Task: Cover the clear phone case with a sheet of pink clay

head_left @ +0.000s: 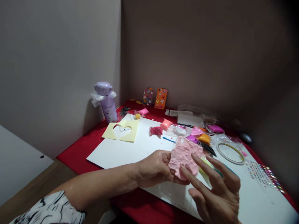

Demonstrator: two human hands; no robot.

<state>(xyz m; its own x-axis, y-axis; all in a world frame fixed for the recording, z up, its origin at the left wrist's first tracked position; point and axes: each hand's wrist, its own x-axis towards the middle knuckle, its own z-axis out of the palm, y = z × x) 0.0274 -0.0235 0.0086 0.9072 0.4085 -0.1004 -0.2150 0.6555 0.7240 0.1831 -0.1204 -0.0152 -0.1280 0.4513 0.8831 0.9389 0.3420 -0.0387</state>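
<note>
My left hand (156, 168) is closed around the left and lower side of a phone case (187, 152), tilted up above the white board. A rough, uneven layer of pale pink clay covers the case's back, with a small round gap near its upper left corner. My right hand (218, 193) has its fingers apart and holds nothing. Its index fingertip rests on the lower part of the clay, and another fingertip is at the right edge. Beyond the case lie purple clay (192, 138), an orange clay packet (204, 138) and a thin blue tool (168, 139).
A white board (142, 155) lies on a red cloth (77, 157). Yellow paper with a heart cutout (108, 132) is at left, near a purple bottle (109, 107). Two decorated cases, one orange (161, 98), lean at the back. A ring (230, 153) and gem stickers (257, 172) lie right.
</note>
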